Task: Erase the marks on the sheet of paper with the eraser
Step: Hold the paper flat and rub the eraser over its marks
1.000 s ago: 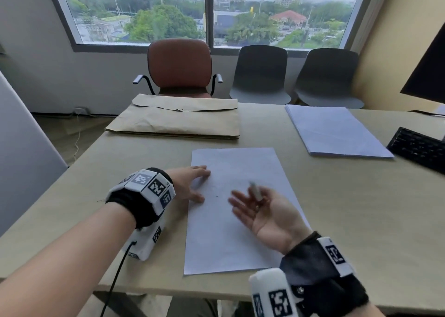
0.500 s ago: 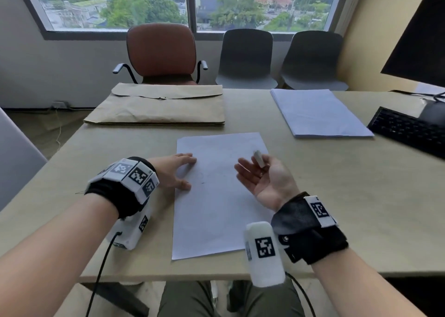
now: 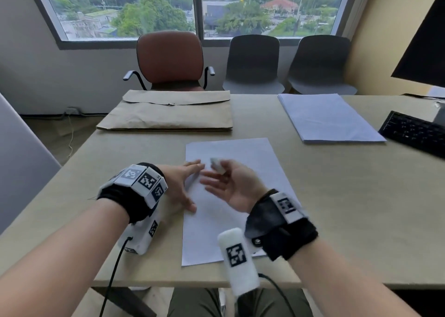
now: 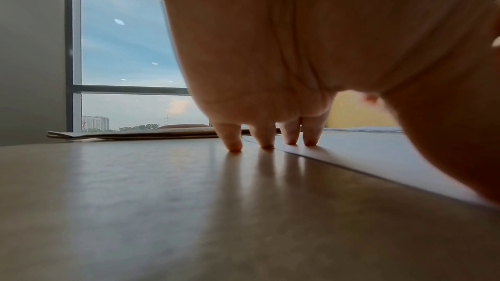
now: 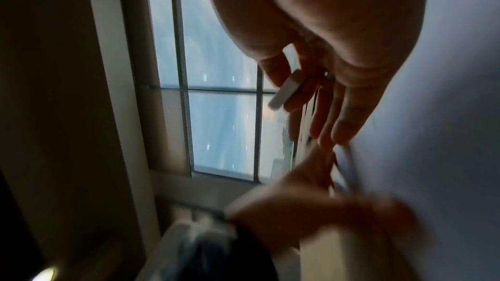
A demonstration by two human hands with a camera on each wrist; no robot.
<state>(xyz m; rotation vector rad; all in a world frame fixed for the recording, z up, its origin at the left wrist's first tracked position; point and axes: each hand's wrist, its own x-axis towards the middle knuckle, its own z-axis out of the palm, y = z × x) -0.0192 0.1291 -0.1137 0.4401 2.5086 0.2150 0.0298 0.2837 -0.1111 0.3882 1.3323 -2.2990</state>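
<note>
eraser (image 3: 216,165) pinched in my right hand (image 3: 237,188) above the sheet (image 3: 252,158); left hand (image 3: 179,186) flat, fingers spread on the sheet's left edge so it won't slide.

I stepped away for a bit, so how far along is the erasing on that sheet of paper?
Done: the eraser is picked up, pinched in the right hand. In hand: the left hand presses fingertips on the sheet of paper at its left edge, while the eraser is above it, not touching. Left: the rubbing; the marks are too faint to see.
</note>
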